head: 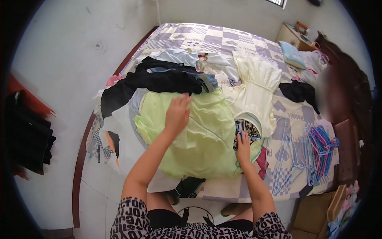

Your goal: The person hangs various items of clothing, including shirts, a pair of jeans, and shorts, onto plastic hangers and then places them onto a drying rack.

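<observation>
A light green garment [206, 137] lies spread over the heap of clothes before me. My left hand [178, 114] is over its upper left part, fingers bent and blurred by motion; whether it pinches cloth cannot be told. At the garment's right end, my right hand [243, 148] rests with fingers pointing away from me, beside a black-and-tan patterned cloth [252, 129]. A blue hanger [253, 137] runs close by its fingers, partly hidden in the cloth, so a grip on it is unclear. Beyond lies a cream dress [253, 89] with a gathered skirt.
Black clothing [167, 79] is piled behind the green garment, and a white garment [131, 140] lies to the left. Several hangers [322, 152] are bunched on the bed [222, 189] at right. A dark wooden headboard [344, 149] stands beyond them, with a cardboard box [312, 209] below.
</observation>
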The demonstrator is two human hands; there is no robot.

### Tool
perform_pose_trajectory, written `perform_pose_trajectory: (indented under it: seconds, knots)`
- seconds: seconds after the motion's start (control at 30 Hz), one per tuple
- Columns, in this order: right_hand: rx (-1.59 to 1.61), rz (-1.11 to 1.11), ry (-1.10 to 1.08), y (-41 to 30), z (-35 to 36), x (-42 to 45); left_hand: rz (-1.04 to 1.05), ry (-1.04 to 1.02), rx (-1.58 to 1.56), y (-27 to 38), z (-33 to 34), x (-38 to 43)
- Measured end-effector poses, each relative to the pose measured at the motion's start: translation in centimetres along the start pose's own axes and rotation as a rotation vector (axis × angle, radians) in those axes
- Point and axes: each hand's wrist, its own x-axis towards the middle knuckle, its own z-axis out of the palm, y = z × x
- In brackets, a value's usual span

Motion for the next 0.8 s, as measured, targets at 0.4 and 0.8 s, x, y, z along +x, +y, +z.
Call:
perform_pose_trajectory:
  seconds: [0.4,0.8]
  knots:
    - [0.166,0.082,-0.339,-2.1,2.4,-6.8,-0.126,0.097,0.45,-9.3,5.2,-0.2]
    - [1.813,0.717,-0.017,-14.4,-10.5,-9.8,-0.082,-0.173,-0.47,11.8,4.4,-26.1]
